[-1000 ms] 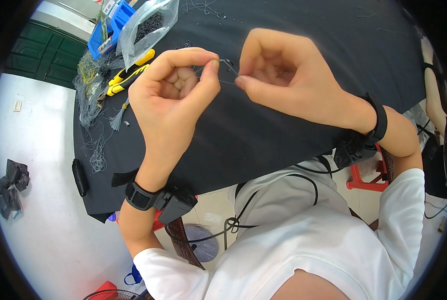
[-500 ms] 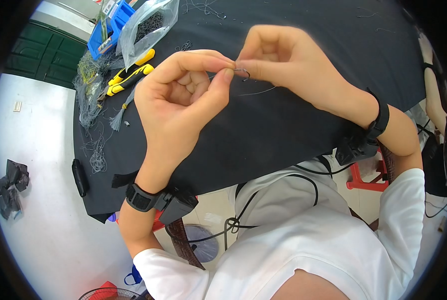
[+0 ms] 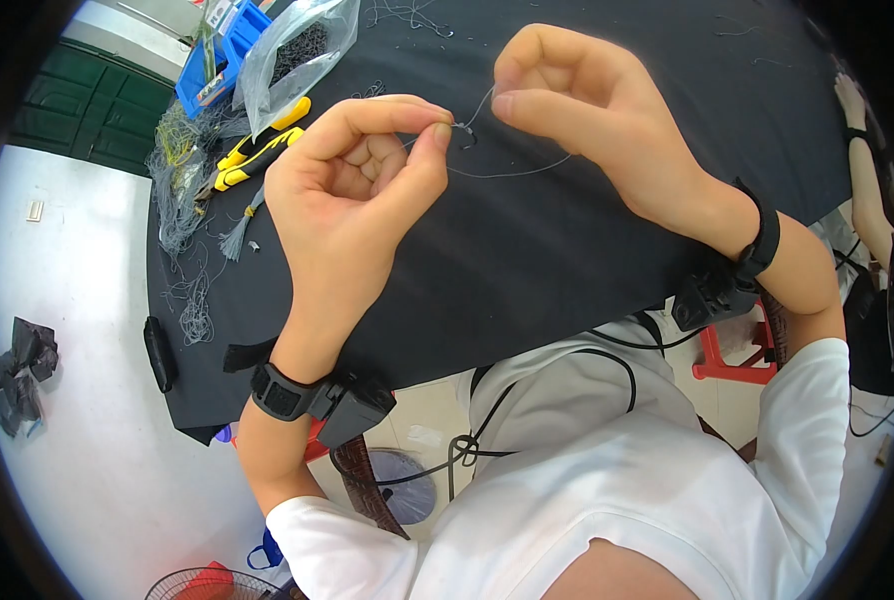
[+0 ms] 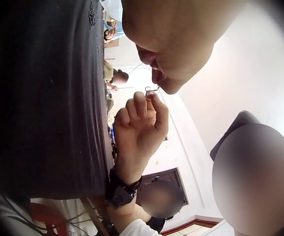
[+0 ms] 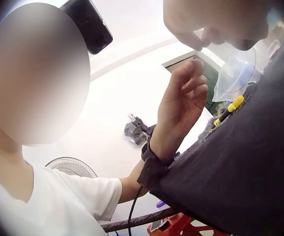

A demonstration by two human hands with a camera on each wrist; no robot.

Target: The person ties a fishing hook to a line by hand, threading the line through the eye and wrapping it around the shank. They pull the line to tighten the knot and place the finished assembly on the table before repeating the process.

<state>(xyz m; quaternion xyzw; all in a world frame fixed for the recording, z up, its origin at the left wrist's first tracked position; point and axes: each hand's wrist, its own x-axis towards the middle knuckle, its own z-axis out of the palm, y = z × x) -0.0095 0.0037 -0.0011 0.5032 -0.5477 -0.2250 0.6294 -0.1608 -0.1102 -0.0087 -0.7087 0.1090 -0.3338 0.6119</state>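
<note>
Left grip [image 3: 329,212]: thumb and forefinger pinch one end of a small dark hook [image 3: 474,139]; the remaining fingers curl toward the palm.
Right grip [image 3: 607,125]: thumb and forefinger pinch a thin grey line [image 3: 483,105], to the right of the left grip and slightly farther from the person.
Hook position: just outside the left fingertips, held above the black-covered table [image 3: 527,290], apart from the right grip.
Hook's long axis: short, running outward from the left grip, roughly across the person's front.
Hook's direction: the bend lies away from the left grip and curves toward the person; the tip seems to turn back leftward, but is too small to be certain.
Line's course: one strand runs from the hook to the right grip; another hangs in a slack curve nearer the person.
Sound handling (judged): pinch the shank firmly, fingertips clear of the tip; draw the line smoothly and evenly; let no slack catch on the bend.
</note>
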